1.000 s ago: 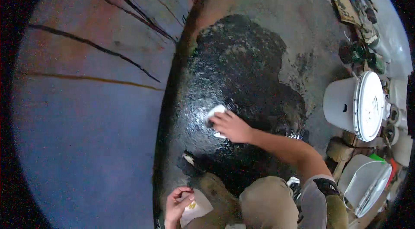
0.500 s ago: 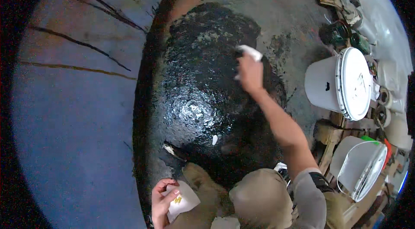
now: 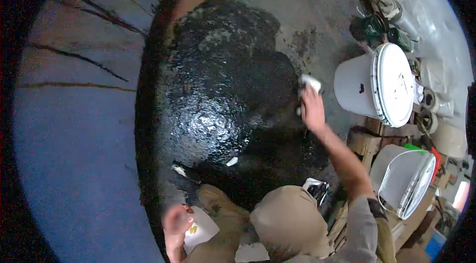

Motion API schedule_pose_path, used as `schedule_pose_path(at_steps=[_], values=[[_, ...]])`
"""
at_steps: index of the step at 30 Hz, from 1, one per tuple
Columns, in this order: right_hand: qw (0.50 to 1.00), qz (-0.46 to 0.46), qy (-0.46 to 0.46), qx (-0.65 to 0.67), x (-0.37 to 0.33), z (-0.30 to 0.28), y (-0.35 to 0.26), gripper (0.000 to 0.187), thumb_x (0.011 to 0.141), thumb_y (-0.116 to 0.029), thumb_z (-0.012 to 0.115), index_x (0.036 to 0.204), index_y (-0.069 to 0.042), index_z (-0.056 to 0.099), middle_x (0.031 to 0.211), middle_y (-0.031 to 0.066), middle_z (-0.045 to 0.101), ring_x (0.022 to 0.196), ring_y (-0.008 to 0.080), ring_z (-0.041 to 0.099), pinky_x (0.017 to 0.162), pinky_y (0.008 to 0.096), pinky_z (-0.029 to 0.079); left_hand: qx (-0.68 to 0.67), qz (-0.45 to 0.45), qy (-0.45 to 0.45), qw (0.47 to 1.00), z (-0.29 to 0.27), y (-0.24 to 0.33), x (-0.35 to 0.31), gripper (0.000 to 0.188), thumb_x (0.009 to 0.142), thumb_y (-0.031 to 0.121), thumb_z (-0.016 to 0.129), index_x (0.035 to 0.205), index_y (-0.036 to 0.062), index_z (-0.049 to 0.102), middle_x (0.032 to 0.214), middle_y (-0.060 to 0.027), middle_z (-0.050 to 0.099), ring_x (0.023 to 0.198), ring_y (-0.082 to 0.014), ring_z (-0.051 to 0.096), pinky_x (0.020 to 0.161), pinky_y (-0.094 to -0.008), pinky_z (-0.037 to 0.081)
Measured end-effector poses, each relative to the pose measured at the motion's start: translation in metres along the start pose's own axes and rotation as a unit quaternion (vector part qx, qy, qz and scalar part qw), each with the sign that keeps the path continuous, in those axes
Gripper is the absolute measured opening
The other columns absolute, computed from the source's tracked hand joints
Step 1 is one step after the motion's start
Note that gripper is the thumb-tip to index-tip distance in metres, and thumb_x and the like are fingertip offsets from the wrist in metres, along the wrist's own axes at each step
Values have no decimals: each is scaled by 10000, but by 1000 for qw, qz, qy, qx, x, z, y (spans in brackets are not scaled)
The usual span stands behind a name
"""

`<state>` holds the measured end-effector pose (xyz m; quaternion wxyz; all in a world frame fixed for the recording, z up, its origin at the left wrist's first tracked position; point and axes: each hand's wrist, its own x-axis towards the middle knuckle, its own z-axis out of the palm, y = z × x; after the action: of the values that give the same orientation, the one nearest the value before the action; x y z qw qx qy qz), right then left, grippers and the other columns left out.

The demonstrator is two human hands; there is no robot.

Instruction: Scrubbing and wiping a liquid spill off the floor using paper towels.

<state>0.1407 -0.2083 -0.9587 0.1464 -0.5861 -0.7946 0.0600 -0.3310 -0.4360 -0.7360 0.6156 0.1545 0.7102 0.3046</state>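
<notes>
My right hand reaches out to the right edge of a wet, glossy black patch on the grey floor. Its fingers are closed on a white wad, perhaps cloth or paper, pressed down there. Low on the left, my left hand grips a white sheet-like piece with a yellow mark, its fingers partly blurred. Near my knee, on the black patch, lies a small white scrap. Beside it rests a slim tool with a whitish end.
A lidded white bucket lies tilted at the right. Nearer stands another white bucket with a wire handle. Tape rolls, dark green containers and wood pieces crowd the right side. A blue-grey wall with dark streaks bounds the left.
My right hand has moved right and toward me with the white wad, from the black patch to its right edge. The view has shifted slightly. My left hand keeps its hold.
</notes>
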Motion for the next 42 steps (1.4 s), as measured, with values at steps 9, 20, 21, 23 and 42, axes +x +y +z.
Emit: schedule_pose_path(at_steps=[9,20,21,23,42], values=[[987,70,-139,-38,-131,3,14,502,843,-144,671,1314,-49,525,1485,286,391,1353,466,387,1044,556,390,28,12,-7,1000,23,9,10,323,814,69,717,1115,27,609,1016,-57,660,900,-122,598,810,-263,474],[981,174,-87,19,-213,-8,3,671,708,-42,670,1361,-102,523,1487,225,407,1374,477,349,1081,542,346,118,-14,-46,992,40,4,16,422,847,87,672,1249,57,549,1093,-76,631,950,-171,594,849,-308,490],[984,159,-77,5,-193,2,13,637,733,-57,660,1355,-116,531,1481,215,415,1352,471,373,1062,540,360,101,-16,-50,993,45,3,18,431,848,93,675,1258,60,547,1091,-74,630,946,-174,594,851,-313,489],[989,138,-48,1,-158,10,18,554,802,-84,643,1344,-140,542,1473,184,429,1314,455,406,1019,536,389,87,-16,-50,995,47,2,14,440,849,100,679,1267,62,544,1090,-73,629,943,-177,594,853,-317,488],[983,105,142,44,-93,29,-28,596,744,86,563,1323,-56,570,1409,271,490,1223,465,503,1015,546,407,76,-45,28,996,56,31,-5,328,843,94,702,1152,47,601,1048,-45,640,955,-158,601,853,-287,483]])
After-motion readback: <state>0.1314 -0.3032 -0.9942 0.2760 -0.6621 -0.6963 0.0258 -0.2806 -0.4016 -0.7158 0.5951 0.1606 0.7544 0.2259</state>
